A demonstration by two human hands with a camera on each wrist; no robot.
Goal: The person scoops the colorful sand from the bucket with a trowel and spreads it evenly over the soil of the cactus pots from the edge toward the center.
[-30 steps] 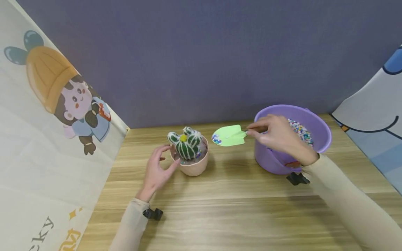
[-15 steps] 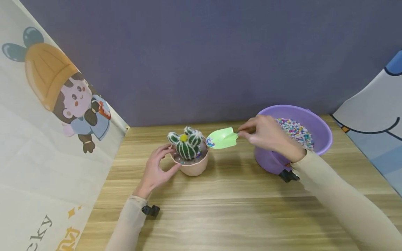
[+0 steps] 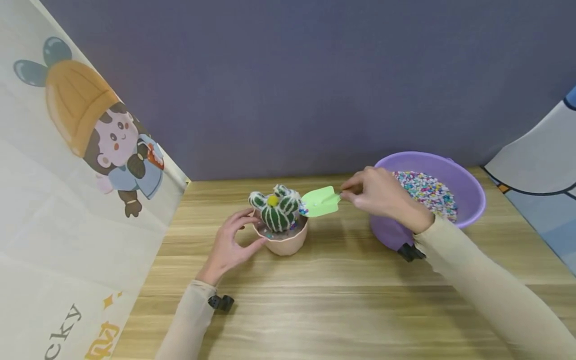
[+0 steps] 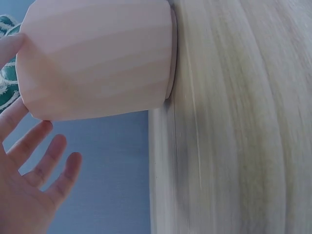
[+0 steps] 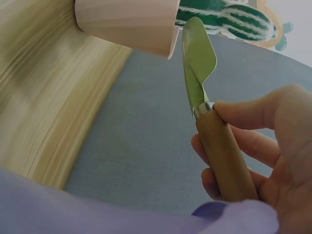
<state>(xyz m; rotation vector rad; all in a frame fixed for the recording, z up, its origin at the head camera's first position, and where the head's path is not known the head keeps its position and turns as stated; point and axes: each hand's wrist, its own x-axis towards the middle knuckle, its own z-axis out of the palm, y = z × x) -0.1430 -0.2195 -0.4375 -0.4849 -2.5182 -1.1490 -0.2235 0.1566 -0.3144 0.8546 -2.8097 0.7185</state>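
A potted toy cactus (image 3: 276,218), green with white stripes and a yellow top, stands in a pale pink flowerpot (image 3: 288,246). My left hand (image 3: 229,245) holds the pot's left rim between thumb and fingertips; its other fingers are spread in the left wrist view. In my right hand (image 3: 378,195) is a small garden trowel (image 3: 320,201) with a light green blade. Thumb and fingers grip its wooden handle (image 5: 222,151) close to the metal collar. A few coloured pebbles (image 3: 304,209) lie at the blade's tip, which overlaps the pot's right rim beside the cactus.
A purple bucket (image 3: 472,192) with many small coloured pebbles (image 3: 427,192) stands right of the pot, partly behind my right forearm. A grey-blue panel (image 3: 292,90) borders the wooden table (image 3: 315,310) at the back. A printed white sheet (image 3: 58,210) hangs at left.
The trowel has moved left, from the gap beside the bucket to the pot's rim. My left fingers have closed in on the pot. More of the bucket's pebbles show.
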